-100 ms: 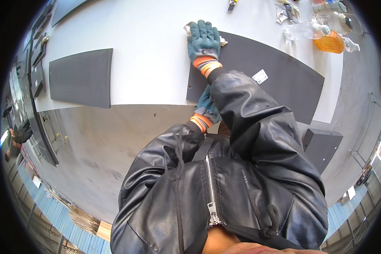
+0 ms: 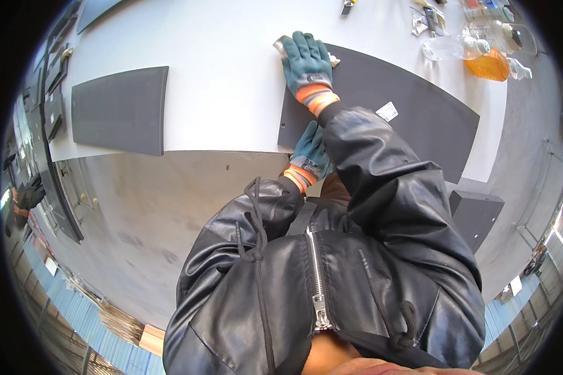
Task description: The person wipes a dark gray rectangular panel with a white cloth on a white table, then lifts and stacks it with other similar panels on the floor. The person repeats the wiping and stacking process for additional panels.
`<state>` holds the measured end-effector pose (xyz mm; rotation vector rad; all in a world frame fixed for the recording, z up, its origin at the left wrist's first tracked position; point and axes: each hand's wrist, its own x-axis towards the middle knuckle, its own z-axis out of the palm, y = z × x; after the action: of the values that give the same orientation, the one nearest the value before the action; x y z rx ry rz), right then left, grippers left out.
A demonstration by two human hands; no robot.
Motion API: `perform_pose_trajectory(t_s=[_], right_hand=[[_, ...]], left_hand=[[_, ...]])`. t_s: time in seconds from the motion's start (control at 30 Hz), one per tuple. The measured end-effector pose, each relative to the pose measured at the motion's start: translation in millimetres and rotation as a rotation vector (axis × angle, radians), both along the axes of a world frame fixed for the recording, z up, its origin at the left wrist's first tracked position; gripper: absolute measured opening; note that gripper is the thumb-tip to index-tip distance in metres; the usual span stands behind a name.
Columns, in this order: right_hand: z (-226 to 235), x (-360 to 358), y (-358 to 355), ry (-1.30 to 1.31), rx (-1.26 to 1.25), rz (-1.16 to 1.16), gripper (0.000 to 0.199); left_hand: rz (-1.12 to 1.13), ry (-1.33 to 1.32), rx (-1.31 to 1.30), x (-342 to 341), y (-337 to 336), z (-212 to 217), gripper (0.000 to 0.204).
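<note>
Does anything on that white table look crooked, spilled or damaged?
Nothing looks spilled or broken. The dark panel under the right hand juts past the white table edge, where the left hand steadies it.

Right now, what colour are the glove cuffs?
Orange with a paler band, on teal gloves; the right hand shows it best, head view.

A workshop: a white worktable bearing dark grey panels, bare concrete floor, stacked timber.
</note>
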<state>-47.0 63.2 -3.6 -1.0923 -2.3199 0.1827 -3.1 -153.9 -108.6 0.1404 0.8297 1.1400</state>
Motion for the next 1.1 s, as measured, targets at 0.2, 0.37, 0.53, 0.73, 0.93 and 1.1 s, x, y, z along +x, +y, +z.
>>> perform_pose_trajectory(t_s=[0.2,0.37,0.53,0.73,0.93,1.1], right_hand=[[7.0,45.7,-78.6,-0.146,-0.191,0.463,0.048],[-9.6,16.5,18.9,-0.101,0.019,0.223,0.042],[-11.3,15.4,12.5,-0.082,0.002,0.251,0.047],[9.5,50.2,-59.3,-0.143,-0.213,0.607,0.054],[-5.2,56.6,-58.5,0.02,-0.245,0.507,0.045],[20.8,48.0,-66.0,-0.131,-0.222,0.527,0.032]], left_hand=[[-0.513,1.925,0.658,-11.3,15.4,73.8,0.058],[-0.347,1.9,0.913,-24.4,21.8,85.5,0.047],[-0.269,1.913,0.883,-25.0,21.7,88.7,0.051],[-0.335,1.766,0.755,-31.1,15.5,113.6,0.041],[0.093,1.642,0.747,-117.7,85.3,195.7,0.01],[-0.3,2.063,0.61,-145.3,217.5,105.9,0.073]])
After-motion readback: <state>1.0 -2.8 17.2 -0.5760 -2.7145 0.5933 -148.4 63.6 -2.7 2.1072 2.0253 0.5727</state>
